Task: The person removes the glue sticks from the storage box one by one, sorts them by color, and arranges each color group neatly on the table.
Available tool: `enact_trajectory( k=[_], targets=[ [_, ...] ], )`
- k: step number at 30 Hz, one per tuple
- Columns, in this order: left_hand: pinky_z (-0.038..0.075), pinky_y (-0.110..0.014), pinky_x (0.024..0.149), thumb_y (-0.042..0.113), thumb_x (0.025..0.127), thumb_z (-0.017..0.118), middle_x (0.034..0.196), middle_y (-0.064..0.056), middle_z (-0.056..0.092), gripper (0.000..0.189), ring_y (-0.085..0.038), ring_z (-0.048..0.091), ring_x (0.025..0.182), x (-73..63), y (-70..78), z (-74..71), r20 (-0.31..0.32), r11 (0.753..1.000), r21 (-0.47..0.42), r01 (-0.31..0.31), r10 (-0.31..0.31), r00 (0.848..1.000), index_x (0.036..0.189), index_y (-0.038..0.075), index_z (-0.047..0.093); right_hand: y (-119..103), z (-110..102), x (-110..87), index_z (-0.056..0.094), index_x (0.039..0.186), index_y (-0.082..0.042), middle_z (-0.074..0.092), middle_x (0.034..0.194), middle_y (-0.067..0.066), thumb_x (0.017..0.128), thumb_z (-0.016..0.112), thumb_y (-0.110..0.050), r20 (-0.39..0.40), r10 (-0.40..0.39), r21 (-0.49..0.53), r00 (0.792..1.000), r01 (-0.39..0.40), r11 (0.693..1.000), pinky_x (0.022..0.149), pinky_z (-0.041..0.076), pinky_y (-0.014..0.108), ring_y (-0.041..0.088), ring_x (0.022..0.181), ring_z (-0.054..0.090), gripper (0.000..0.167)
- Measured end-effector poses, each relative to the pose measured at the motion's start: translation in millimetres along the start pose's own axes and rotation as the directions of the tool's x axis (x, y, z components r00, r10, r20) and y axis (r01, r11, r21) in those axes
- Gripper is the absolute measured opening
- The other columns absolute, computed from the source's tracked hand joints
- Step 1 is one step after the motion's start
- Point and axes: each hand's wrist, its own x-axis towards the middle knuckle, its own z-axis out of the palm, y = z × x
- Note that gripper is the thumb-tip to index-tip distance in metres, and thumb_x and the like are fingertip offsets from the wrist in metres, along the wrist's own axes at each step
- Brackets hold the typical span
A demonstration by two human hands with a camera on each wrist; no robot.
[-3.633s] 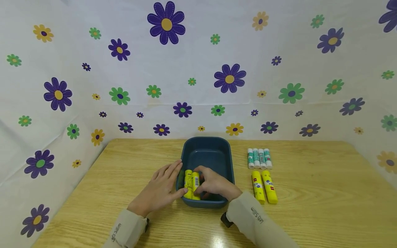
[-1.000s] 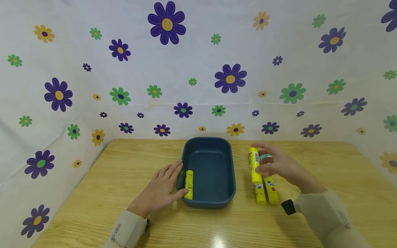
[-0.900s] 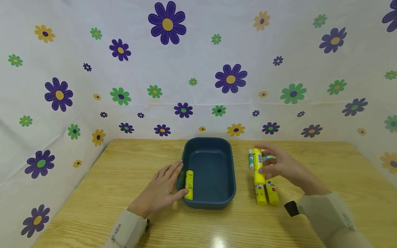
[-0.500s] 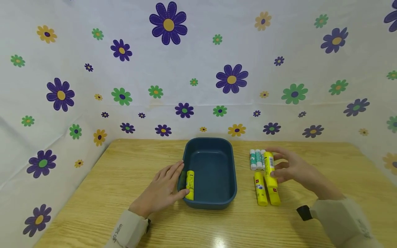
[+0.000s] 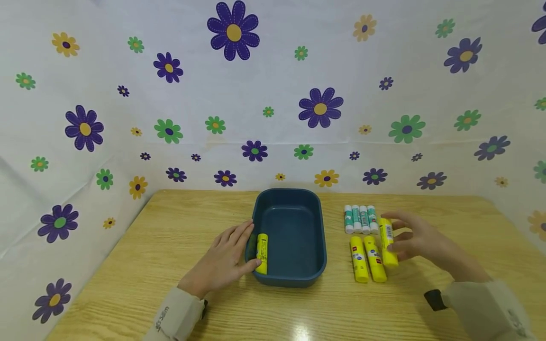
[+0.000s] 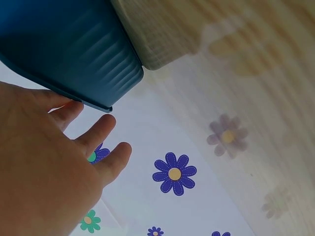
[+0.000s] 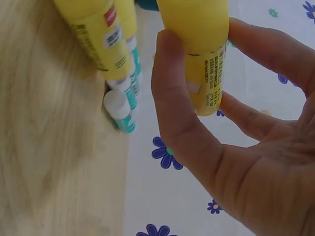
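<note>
A dark blue bin (image 5: 293, 279) stands at the middle of the table, with one yellow glue stick (image 5: 262, 254) lying along its left wall. My left hand (image 5: 222, 260) rests against the bin's left side, fingers extended and the thumb over the rim; the left wrist view shows fingertips at the bin's edge. Between thumb and fingers my right hand (image 5: 426, 244) grips another yellow glue stick (image 5: 388, 242), tilted, just right of two yellow glue sticks lying side by side, the nearer being this glue stick (image 5: 375, 259). The right wrist view shows the held stick (image 7: 204, 73) close up.
Several small white-and-green glue sticks (image 5: 360, 219) lie in a row behind the yellow ones, right of the bin. The wooden table (image 5: 192, 213) ends at the back against a white flowered cloth (image 5: 273, 94).
My right hand took a yellow glue stick out of the bin, carried it right over the small sticks and the yellow pair, and lowered it beside the pair. The left hand stayed at the bin.
</note>
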Motion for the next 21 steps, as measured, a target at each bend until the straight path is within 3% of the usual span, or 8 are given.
enact_trajectory(
  k=[7,15,21],
  targets=[
    [0.017,-0.061,0.119,0.054,0.1,0.054,0.167,-0.012,0.019,0.086,-0.042,0.025,0.148,-0.3,0.2,-0.4,-0.002,1.0,-0.005,-0.005,0.005,1.0,0.16,0.0,0.024,8,-3,-0.2,0.024,0.15,0.013,0.033,0.136,0.046,0.087,0.069,0.003,0.016,0.044,-0.045,0.999,-0.044,0.998,0.075,0.061,0.046,0.047,0.11,0.059,0.078],
    [0.018,-0.062,0.118,0.053,0.1,0.054,0.167,-0.012,0.019,0.086,-0.043,0.025,0.147,-0.9,-0.2,-0.4,-0.009,1.0,-0.01,-0.013,0.012,1.0,0.16,0.0,0.024,20,1,7.4,0.03,0.148,0.011,0.035,0.132,0.043,0.082,0.073,0.002,0.003,0.129,-0.106,0.992,-0.128,0.986,0.072,0.062,0.046,0.049,0.109,0.058,0.08],
    [0.017,-0.061,0.119,0.054,0.1,0.053,0.168,-0.011,0.018,0.086,-0.042,0.024,0.148,-0.9,-1.4,0.2,-0.007,1.0,-0.009,-0.016,0.016,1.0,0.16,0.0,0.023,26,4,10.4,0.033,0.146,0.011,0.04,0.126,0.039,0.081,0.073,0.003,0.029,0.17,-0.131,0.985,-0.165,0.978,0.074,0.061,0.048,0.043,0.104,0.059,0.076]
  ],
)
